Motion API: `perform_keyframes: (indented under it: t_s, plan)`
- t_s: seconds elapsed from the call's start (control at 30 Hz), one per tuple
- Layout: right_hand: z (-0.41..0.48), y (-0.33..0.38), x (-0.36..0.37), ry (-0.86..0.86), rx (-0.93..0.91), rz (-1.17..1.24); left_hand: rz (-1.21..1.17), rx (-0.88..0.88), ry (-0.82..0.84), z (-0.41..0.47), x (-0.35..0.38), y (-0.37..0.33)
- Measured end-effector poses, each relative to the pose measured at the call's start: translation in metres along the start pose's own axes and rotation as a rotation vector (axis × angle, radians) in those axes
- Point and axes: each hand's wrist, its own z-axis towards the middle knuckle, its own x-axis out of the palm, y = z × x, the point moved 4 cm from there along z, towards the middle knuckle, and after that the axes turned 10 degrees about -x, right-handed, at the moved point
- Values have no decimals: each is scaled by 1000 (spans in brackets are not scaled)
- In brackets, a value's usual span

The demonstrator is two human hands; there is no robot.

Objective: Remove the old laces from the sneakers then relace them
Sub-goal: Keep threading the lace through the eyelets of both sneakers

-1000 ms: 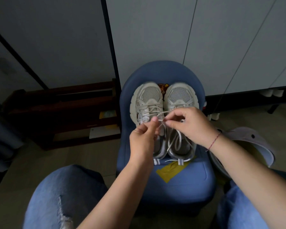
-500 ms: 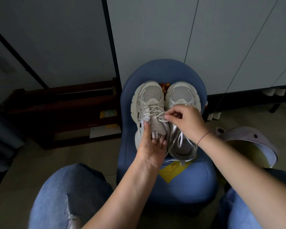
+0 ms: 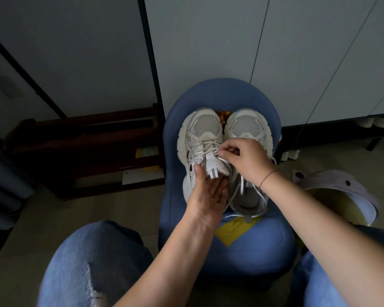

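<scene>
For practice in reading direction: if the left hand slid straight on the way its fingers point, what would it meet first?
Probably the tongue of the left sneaker: the left hand lies palm up, reaching under it toward the toe. Depth is unclear.

Your picture is dim. The brightest part is the pale wall panels point(image 3: 297, 52) in the upper right, and the left side sinks into dark. In the middle, the white sneakers point(image 3: 205, 127) and their laces point(image 3: 205, 146) look sharp. Straight lines lean near the edges. The jeans point(image 3: 87, 262) at the bottom look soft.
</scene>
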Motion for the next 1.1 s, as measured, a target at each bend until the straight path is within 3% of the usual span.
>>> perform_keyframes:
  t_s: [0.4, 0.93, 1.1]
  plan:
    - [3, 3, 2, 100, 37, 6, -261, -47, 12, -2, 1, -5]
    - [3, -2, 10, 5, 100, 50, -101, -4, 47, -3, 0, -6]
    - [2, -3, 1, 109, 113, 106, -130, -57, 97, -6, 3, -9]
